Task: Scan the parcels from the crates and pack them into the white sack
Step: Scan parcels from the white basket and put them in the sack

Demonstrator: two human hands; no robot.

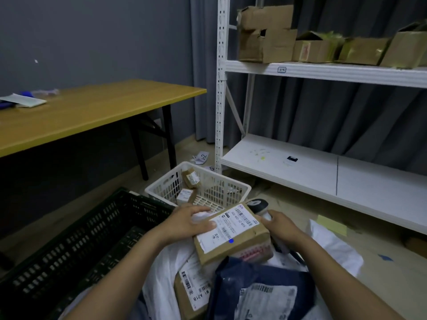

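The person's left hand [189, 224] is gripping the brown cardboard parcel [233, 244] by its nine o'clock edge, the thumb lying on the white shipping label [227, 228] and the fingers curling over the far corner. The parcel is tilting above the open mouth of the white sack [161, 273], towards six o'clock of the view, label side up, with a blue dot [231, 240] showing near the label's lower corner. The right hand [279, 225] is sitting at the parcel's three o'clock edge, fingers wrapping round the handle of a barcode scanner [260, 205], whose head is poking out at the parcel's one o'clock. Inside the sack, a second brown parcel [194, 292] is lying at seven o'clock of the held one and a dark navy mailer bag [261, 289] at five o'clock. A white basket crate [231, 188] is standing at twelve o'clock of the hands, holding two small parcels [190, 179]. A black crate [80, 245] is sitting at nine o'clock. A wooden table [92, 107] is filling ten o'clock of the view, and a white shelving rack [323, 72] carrying cardboard boxes [265, 35] is occupying two o'clock.
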